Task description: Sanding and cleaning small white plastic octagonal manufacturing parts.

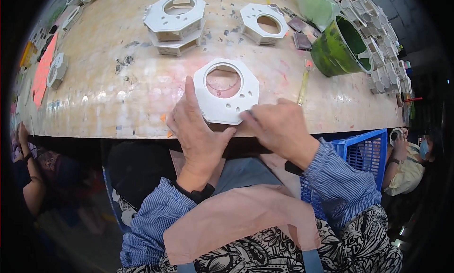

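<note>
A white octagonal frame (227,107) stands at the near edge of the table, with a large round opening and several small holes in its top face. My left hand (196,129) grips it along its left and near side, thumb at the near edge and a finger up the left side. My right hand (279,124) is closed at the frame's near right corner, fingertips pressed against its edge. Something small and dark shows at those fingertips, but I cannot make out what it is.
Two stacked white frames (175,20) stand farther back, another white frame (263,23) to their right. A green-stained bucket (338,48) and dark sanding pads (301,41) lie right. A blue crate (364,152) sits below the table edge. Other people (407,164) work at both sides.
</note>
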Demonstrator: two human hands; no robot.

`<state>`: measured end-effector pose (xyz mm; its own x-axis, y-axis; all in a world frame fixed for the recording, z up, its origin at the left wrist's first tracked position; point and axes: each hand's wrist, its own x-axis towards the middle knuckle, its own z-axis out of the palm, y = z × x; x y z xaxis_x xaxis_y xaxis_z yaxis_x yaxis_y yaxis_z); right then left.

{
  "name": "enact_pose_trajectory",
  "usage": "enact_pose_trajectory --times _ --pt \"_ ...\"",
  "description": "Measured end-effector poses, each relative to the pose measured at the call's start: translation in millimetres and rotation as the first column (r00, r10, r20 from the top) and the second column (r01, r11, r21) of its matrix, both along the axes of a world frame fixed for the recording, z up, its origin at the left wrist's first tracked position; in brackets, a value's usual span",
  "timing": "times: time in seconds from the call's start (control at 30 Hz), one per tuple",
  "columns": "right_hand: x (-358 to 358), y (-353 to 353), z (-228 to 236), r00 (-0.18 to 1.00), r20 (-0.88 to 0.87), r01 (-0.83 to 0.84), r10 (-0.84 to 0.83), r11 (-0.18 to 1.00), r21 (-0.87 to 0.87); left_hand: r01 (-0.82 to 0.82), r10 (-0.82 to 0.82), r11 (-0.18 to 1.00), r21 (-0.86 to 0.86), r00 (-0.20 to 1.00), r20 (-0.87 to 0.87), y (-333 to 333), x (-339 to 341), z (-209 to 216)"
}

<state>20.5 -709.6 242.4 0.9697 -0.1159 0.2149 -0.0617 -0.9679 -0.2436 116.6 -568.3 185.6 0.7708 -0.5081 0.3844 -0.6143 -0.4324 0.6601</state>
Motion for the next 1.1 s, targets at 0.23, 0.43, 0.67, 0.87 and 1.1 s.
enact_pose_trajectory --times 0.23,0.43,0.67,0.87,1.1 --pt "29.5 29.6 -13.2 0.977 0.206 0.023 -0.056 0.987 0.158 0.045 -0.052 0.997 0.061 0.993 0.106 0.7 5.8 -11.7" --pt "40.8 -22.0 -7.9 0.923 0.2 0.329 -0.329 0.944 0.035 0.059 -0.062 0.995 0.079 0.997 0.046 3.8 3.3 -1.4" --pt "49.5 -34.1 -12.5 0.938 0.144 0.331 -0.314 0.938 -0.107 0.07 -0.071 0.995 0.073 0.997 0.013 8.8 5.3 3.2" --pt "32.8 6.6 -25.5 0.974 0.209 0.081 -0.087 0.996 0.035 -0.005 -0.001 0.998 0.055 0.993 0.119 3.1 8.1 -0.7" --pt "10.8 -25.9 -10.3 0.801 -0.009 0.571 -0.599 0.758 0.315 0.329 -0.333 0.943 0.052 0.922 0.198 1.9 24.2 9.7"
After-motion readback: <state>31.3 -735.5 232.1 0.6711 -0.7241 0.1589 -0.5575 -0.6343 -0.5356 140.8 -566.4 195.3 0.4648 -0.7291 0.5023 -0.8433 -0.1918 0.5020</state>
